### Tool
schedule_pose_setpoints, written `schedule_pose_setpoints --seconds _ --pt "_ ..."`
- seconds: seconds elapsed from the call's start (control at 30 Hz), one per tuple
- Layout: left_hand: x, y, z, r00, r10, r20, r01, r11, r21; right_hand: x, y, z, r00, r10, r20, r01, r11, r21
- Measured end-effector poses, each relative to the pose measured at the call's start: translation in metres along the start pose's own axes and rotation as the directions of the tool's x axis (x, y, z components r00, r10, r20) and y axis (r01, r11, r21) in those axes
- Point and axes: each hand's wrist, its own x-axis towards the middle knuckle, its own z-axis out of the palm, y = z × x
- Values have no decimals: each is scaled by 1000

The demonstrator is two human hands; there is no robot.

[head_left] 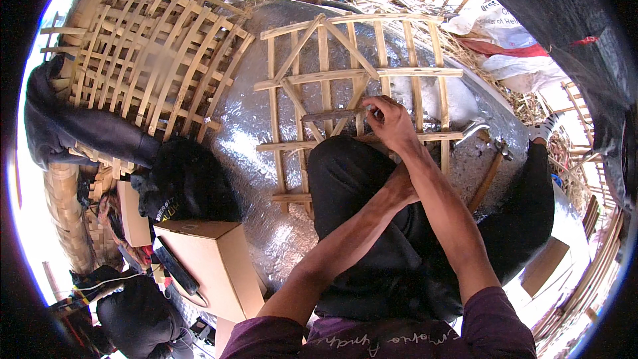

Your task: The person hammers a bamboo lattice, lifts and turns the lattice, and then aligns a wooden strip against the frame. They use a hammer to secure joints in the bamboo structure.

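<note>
From the head camera, the person is sitting over a bamboo frame (355, 103) that is lying flat on a shiny silver sheet (246, 126), with a dark-trousered knee (352, 173) pressing on its near edge, likely so it cannot slide. The right hand (391, 121) is pinching a short bamboo strip (332, 114) with closed fingers, laying it across the slats. The left hand (401, 187) is tucked behind the right forearm (I cannot tell how its fingers are set). A hammer (488, 159) is lying just right, close for grabbing. A cardboard box (216, 262) is sitting at the left.
</note>
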Motion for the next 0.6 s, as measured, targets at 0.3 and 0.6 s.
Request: schedule_pose_setpoints --seconds 0.3,0.6 --pt "7 13 -11 988 -13 153 12 1000 7 -2 -4 -15 997 78 -18 -78 996 38" --pt "-4 30 -20 998 23 52 -20 997 -71 -38 -49 -41 980 -9 -200 41 987 158"
